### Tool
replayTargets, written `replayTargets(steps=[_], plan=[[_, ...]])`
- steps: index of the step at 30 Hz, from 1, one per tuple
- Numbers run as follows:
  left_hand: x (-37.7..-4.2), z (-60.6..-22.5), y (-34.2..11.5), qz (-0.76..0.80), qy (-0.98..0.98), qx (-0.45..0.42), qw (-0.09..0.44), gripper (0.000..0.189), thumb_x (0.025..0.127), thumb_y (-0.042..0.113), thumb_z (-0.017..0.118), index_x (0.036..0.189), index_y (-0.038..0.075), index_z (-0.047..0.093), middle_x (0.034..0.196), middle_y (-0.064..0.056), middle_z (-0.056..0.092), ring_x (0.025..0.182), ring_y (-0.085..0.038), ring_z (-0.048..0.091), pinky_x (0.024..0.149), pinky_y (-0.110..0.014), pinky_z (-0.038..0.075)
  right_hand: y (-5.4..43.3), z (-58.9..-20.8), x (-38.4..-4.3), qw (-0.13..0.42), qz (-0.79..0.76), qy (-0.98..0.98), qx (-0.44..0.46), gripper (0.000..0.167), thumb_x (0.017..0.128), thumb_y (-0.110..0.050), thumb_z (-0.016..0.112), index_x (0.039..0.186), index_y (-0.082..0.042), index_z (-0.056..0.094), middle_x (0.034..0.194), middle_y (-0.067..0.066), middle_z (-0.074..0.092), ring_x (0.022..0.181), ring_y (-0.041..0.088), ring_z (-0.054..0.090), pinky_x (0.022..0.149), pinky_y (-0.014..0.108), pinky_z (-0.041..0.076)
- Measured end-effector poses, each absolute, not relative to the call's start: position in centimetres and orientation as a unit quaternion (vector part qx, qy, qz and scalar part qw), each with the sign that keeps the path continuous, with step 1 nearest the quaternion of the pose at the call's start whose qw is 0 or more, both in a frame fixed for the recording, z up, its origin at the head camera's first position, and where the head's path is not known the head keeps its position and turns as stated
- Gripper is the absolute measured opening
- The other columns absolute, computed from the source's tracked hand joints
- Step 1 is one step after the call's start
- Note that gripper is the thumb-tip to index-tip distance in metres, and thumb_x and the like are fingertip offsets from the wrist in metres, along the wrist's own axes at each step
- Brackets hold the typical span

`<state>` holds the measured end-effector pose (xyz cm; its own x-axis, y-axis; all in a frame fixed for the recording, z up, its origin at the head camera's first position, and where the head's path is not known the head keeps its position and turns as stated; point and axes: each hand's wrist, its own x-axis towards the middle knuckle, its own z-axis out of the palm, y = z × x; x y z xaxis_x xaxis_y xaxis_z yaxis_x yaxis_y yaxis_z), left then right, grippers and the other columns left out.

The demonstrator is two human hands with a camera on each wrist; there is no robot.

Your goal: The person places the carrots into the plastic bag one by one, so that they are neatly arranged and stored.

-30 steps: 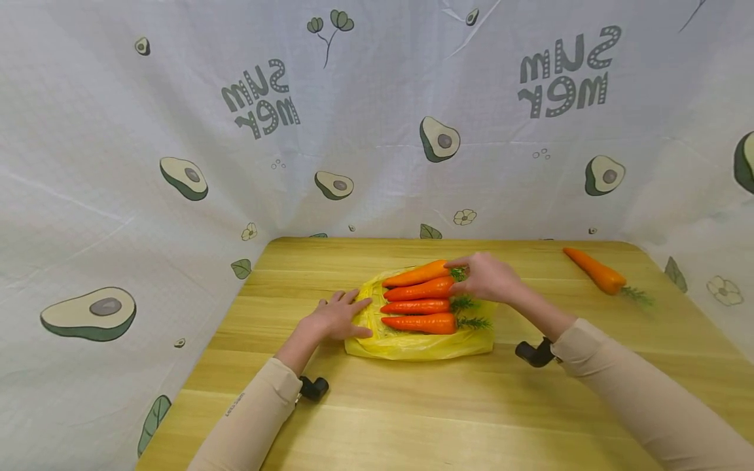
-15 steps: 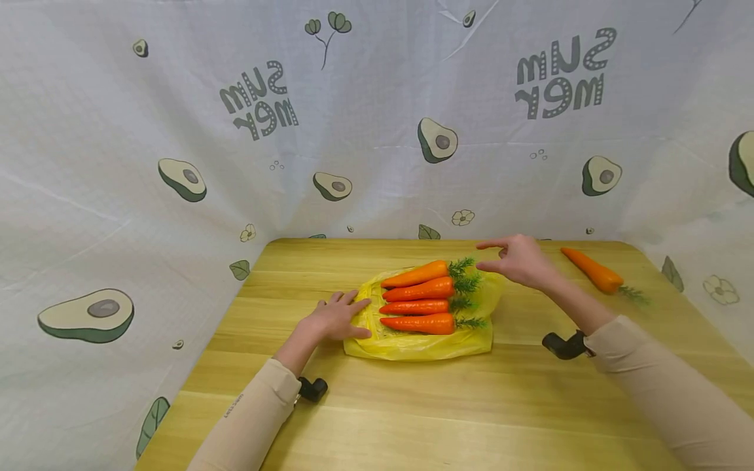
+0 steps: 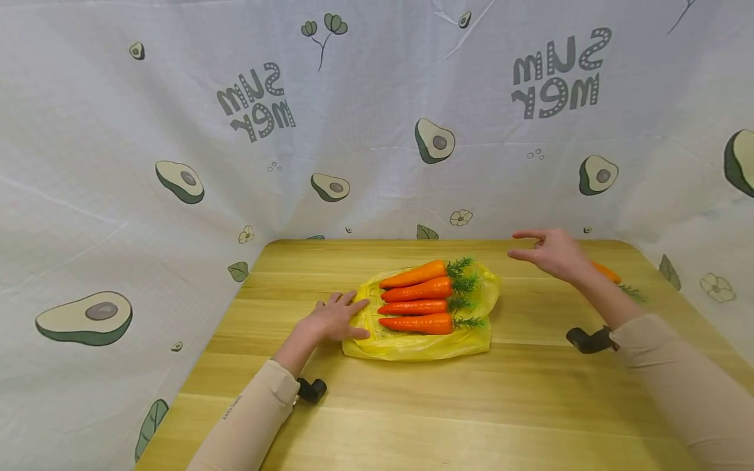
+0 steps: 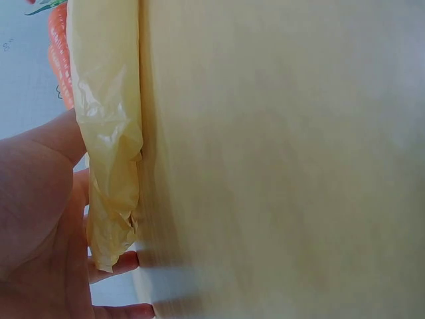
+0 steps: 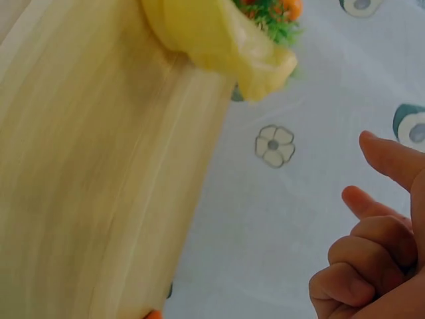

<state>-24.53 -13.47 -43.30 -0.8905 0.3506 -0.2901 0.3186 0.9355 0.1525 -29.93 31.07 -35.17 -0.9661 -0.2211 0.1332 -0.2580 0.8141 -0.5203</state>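
Note:
A yellow plastic bag (image 3: 412, 350) lies flattened on the table. Several orange carrots (image 3: 415, 307) rest on it in a row, tips left and green tops (image 3: 465, 284) right. My left hand (image 3: 332, 319) rests spread on the bag's left edge; in the left wrist view its fingers reach past the crumpled bag (image 4: 109, 113). Away from the bag, my right hand (image 3: 556, 254) is raised over the table's back right, holding nothing. Its thumb and index finger stand apart, the other fingers folded, as the right wrist view shows. A separate carrot (image 3: 607, 272) is partly hidden behind the right wrist.
The wooden table (image 3: 389, 405) has its back edge against a white curtain (image 3: 365, 118) printed with avocados and mirrored lettering. A black wrist mount (image 3: 312, 390) sits below the left cuff, another mount (image 3: 589, 340) below the right.
My right hand has left the green top of the farthest carrot and moved right toward the separate carrot, now partly covering it. My left hand stays on the bag.

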Motion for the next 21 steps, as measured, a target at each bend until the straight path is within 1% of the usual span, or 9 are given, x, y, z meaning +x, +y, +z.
replayTargets(steps=[3, 7, 9, 12, 14, 16, 18, 19, 21], plan=[[-24.6, -43.4, -13.5, 0.050, 0.971, 0.173, 0.158, 0.080, 0.094, 0.063, 0.058, 0.161, 0.032, 0.028, 0.169, -0.008, 0.016, 0.153, -0.039, 0.017, 0.116, -0.067, 0.022, 32.2, -35.5, -30.2, 0.045, 0.293, -0.948, 0.112, 0.065, 0.093, -0.044, 0.071, 0.139, 0.000, 0.058, 0.066, 0.007, 0.058, 0.054, 0.013, 0.043, 0.050, 0.031, 0.038], [-24.6, -43.5, -13.5, 0.047, 0.971, 0.174, 0.158, 0.080, 0.094, 0.064, 0.058, 0.161, 0.032, 0.028, 0.169, -0.008, 0.016, 0.153, -0.039, 0.018, 0.116, -0.067, 0.023, 33.6, -35.8, -30.5, 0.057, 0.317, -0.942, 0.088, 0.069, 0.092, -0.046, 0.072, 0.138, 0.003, 0.057, 0.099, 0.026, 0.071, 0.066, 0.010, 0.052, 0.058, 0.028, 0.044], [-24.6, -43.5, -13.5, 0.046, 0.971, 0.174, 0.158, 0.080, 0.094, 0.064, 0.058, 0.161, 0.032, 0.028, 0.169, -0.007, 0.016, 0.153, -0.039, 0.018, 0.116, -0.067, 0.023, 34.4, -35.9, -30.6, 0.058, 0.325, -0.941, 0.077, 0.072, 0.091, -0.047, 0.072, 0.140, 0.004, 0.056, 0.104, 0.028, 0.069, 0.068, 0.009, 0.052, 0.059, 0.027, 0.044], [-24.6, -43.5, -13.6, 0.045, 0.971, 0.174, 0.159, 0.080, 0.094, 0.064, 0.058, 0.161, 0.032, 0.028, 0.169, -0.007, 0.016, 0.153, -0.039, 0.018, 0.116, -0.067, 0.023, 35.5, -36.1, -30.8, 0.062, 0.328, -0.941, 0.054, 0.077, 0.091, -0.050, 0.071, 0.143, 0.003, 0.053, 0.095, 0.025, 0.066, 0.063, 0.013, 0.046, 0.061, 0.029, 0.043], [-24.6, -43.5, -13.6, 0.047, 0.971, 0.174, 0.158, 0.080, 0.094, 0.064, 0.058, 0.161, 0.032, 0.028, 0.169, -0.007, 0.016, 0.153, -0.039, 0.017, 0.116, -0.066, 0.023, 36.2, -36.2, -30.7, 0.054, 0.333, -0.940, 0.046, 0.080, 0.093, -0.052, 0.068, 0.147, 0.004, 0.048, 0.112, 0.030, 0.063, 0.076, 0.029, 0.057, 0.075, 0.039, 0.050], [-24.7, -43.5, -13.6, 0.048, 0.971, 0.174, 0.158, 0.079, 0.094, 0.063, 0.058, 0.161, 0.032, 0.027, 0.169, -0.007, 0.015, 0.153, -0.039, 0.017, 0.116, -0.067, 0.022, 36.9, -36.3, -30.7, 0.049, 0.324, -0.944, 0.035, 0.082, 0.094, -0.055, 0.064, 0.149, 0.004, 0.044, 0.127, 0.037, 0.057, 0.104, 0.046, 0.058, 0.094, 0.053, 0.047], [-24.7, -43.5, -13.6, 0.048, 0.971, 0.173, 0.158, 0.079, 0.094, 0.063, 0.058, 0.161, 0.033, 0.027, 0.169, -0.007, 0.015, 0.153, -0.039, 0.017, 0.116, -0.067, 0.022, 37.6, -36.4, -30.6, 0.048, 0.314, -0.948, 0.033, 0.084, 0.095, -0.057, 0.061, 0.149, 0.005, 0.042, 0.153, 0.041, 0.030, 0.132, 0.058, 0.038, 0.106, 0.066, 0.034], [-24.7, -43.4, -13.6, 0.047, 0.971, 0.173, 0.158, 0.079, 0.094, 0.063, 0.058, 0.161, 0.033, 0.027, 0.169, -0.007, 0.015, 0.153, -0.038, 0.017, 0.116, -0.067, 0.022, 37.8, -36.5, -30.6, 0.047, 0.313, -0.948, 0.030, 0.085, 0.095, -0.057, 0.061, 0.149, 0.006, 0.042, 0.154, 0.042, 0.025, 0.139, 0.061, 0.025, 0.108, 0.071, 0.026], [-24.7, -43.4, -13.6, 0.046, 0.971, 0.172, 0.158, 0.079, 0.094, 0.063, 0.058, 0.161, 0.033, 0.027, 0.169, -0.007, 0.015, 0.153, -0.038, 0.017, 0.116, -0.067, 0.022, 38.3, -36.7, -30.6, 0.052, 0.301, -0.952, 0.021, 0.087, 0.094, -0.059, 0.060, 0.148, 0.006, 0.043, 0.153, 0.042, 0.025, 0.139, 0.062, 0.024, 0.108, 0.071, 0.025]])
